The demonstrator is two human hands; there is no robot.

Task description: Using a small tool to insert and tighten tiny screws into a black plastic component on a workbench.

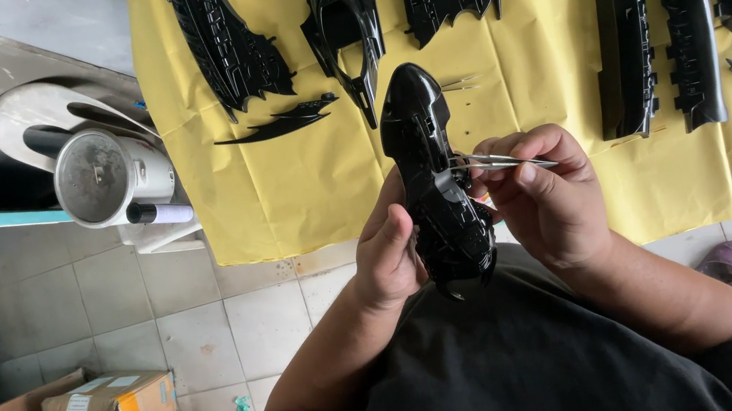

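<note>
My left hand (387, 257) grips a glossy black moulded plastic part (429, 174), long and curved, held upright in front of my chest. My right hand (543, 194) pinches a pair of metal tweezers (504, 161) whose tips touch a small grey spot on the middle of the part. Both hands hover above the near edge of a yellow sheet (301, 177).
Several black plastic body pieces (228, 34) lie in a row on the yellow sheet, with thin spiky pieces (281, 122) among them. A metal cylinder (105, 176) stands at the left. Cardboard boxes (111, 406) and bags sit on the tiled floor. Purple sandals (729, 264) lie at right.
</note>
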